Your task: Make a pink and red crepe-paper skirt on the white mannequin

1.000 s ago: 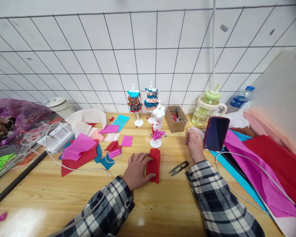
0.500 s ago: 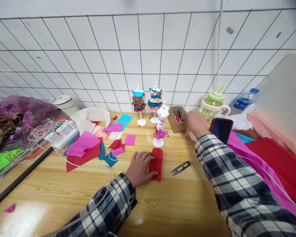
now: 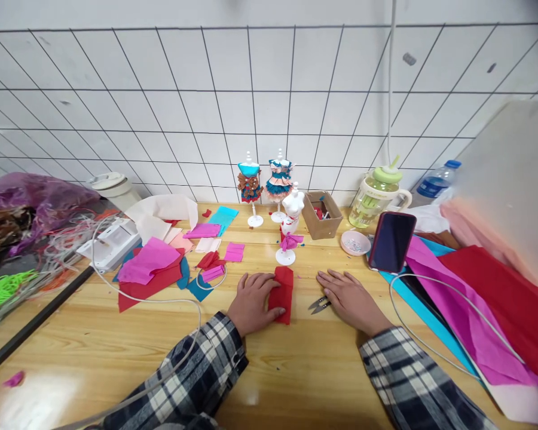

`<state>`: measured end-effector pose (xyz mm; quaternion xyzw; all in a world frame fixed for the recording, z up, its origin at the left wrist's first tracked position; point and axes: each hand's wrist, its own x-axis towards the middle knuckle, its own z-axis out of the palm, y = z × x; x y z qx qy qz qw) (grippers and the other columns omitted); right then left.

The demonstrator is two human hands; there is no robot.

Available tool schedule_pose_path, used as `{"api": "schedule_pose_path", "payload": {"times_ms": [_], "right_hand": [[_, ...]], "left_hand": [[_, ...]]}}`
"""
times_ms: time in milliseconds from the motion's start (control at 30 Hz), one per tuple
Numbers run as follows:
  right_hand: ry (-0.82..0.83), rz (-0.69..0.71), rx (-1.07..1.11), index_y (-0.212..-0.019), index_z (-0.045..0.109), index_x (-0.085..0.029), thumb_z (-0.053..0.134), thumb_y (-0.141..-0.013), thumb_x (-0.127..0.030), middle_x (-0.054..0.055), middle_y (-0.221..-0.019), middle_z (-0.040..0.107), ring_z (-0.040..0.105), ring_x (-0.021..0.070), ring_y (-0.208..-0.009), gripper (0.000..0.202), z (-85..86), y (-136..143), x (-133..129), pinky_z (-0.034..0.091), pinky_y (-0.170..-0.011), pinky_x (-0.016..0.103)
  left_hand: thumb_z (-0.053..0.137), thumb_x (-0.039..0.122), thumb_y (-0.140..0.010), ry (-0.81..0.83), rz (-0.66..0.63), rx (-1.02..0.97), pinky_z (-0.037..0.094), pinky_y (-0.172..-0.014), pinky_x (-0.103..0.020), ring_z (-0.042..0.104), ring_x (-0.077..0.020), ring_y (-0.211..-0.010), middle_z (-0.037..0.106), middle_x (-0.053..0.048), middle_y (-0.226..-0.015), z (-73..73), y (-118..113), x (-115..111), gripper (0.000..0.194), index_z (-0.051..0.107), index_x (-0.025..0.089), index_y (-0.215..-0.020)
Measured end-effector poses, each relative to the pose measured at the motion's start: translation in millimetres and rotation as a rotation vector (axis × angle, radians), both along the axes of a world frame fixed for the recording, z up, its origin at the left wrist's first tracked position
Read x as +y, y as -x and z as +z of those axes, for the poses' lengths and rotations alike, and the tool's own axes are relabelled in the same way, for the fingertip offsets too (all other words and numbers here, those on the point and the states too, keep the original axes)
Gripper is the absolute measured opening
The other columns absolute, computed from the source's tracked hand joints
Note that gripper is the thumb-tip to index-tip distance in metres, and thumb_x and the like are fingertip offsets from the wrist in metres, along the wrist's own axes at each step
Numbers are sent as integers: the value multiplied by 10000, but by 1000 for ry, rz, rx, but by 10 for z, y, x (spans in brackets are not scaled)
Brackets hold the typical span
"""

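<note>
Right hand (image 3: 352,301) moved onto snips (image 3: 321,308), left (image 3: 251,303) on cloth (image 3: 284,294); fingers (image 3: 332,282) outstretched; cup (image 3: 371,198) lettering blurred.

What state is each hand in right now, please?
Left hand: open, thumb and fingers on the red strip.
Right hand: open, palm down, covering part of the thread snips.

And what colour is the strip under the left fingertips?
The strip is red, clearest in the head view.
</note>
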<state>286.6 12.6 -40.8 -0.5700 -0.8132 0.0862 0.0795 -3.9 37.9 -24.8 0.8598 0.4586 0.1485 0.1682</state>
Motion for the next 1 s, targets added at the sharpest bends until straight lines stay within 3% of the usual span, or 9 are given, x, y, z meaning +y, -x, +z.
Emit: {"api": "schedule_pose_path", "payload": {"times_ms": [233, 433, 633, 767, 833, 933, 1000], "right_hand": [[-74, -44, 62, -1378, 478, -217, 390, -952, -287, 50, -1414, 491, 429, 231, -1322, 441, -45, -41, -314, 354, -1087, 475], [-167, -51, 78, -1324, 527, -193, 449, -939, -264, 52, -1359, 552, 487, 216, -1274, 399, -119, -44, -603, 414, -1077, 421], [-215, -37, 105, -1222, 583, -218, 448, -933, -192, 30, -1272, 624, 547, 185, -1209, 320, -105, 15, -836, 456, -1036, 373], [-220, -53, 108, -1247, 561, -224, 457, -921, -180, 35, -1273, 622, 552, 189, -1194, 345, -93, 34, -890, 454, -1016, 382], [-212, -67, 114, -1249, 557, -226, 444, -920, -172, 39, -1261, 628, 559, 190, -1174, 353, -88, 39, -871, 447, -1004, 385], [-186, -109, 118, -1210, 576, -227, 417, -934, -200, 50, -1198, 655, 581, 208, -1101, 320, -73, 45, -731, 445, -961, 390], [-173, -155, 110, -1165, 599, -220, 415, -937, -238, 65, -1134, 673, 591, 230, -1026, 293, -65, 42, -556, 446, -917, 397]], "left_hand": [[655, 523, -754, -20, -31, -27, 149, -1102, -583, 437, -305, -1243, 524, -74, -1345, -33, 28, -8, 556, 529, 291, -1243], [567, 435, -851, -59, -19, -185, 332, -1044, -503, 470, -278, -1214, 533, -111, -1311, -94, 111, 41, 417, 549, 239, -1218], [555, 378, -871, -133, -9, -262, 394, -1011, -442, 506, -249, -1181, 578, -96, -1254, -68, 146, 61, 336, 574, 230, -1173], [527, 339, -878, -264, 45, -134, 421, -952, -428, 567, -253, -1078, 655, -84, -1134, 55, 564, 219, 264, 639, 220, -1086], [509, 324, -870, -342, 199, -27, 415, -925, -458, 576, -283, -1043, 670, -92, -1108, 79, 912, 332, 264, 666, 212, -1050], [519, 277, -812, -336, 290, 111, 414, -909, -468, 580, -311, -1031, 675, -98, -1102, 46, 1386, 430, 286, 683, 219, -1038], [562, 281, -752, -319, 316, 158, 427, -880, -459, 590, -325, -998, 689, -103, -1059, 14, 1567, 424, 285, 698, 227, -996]]}}
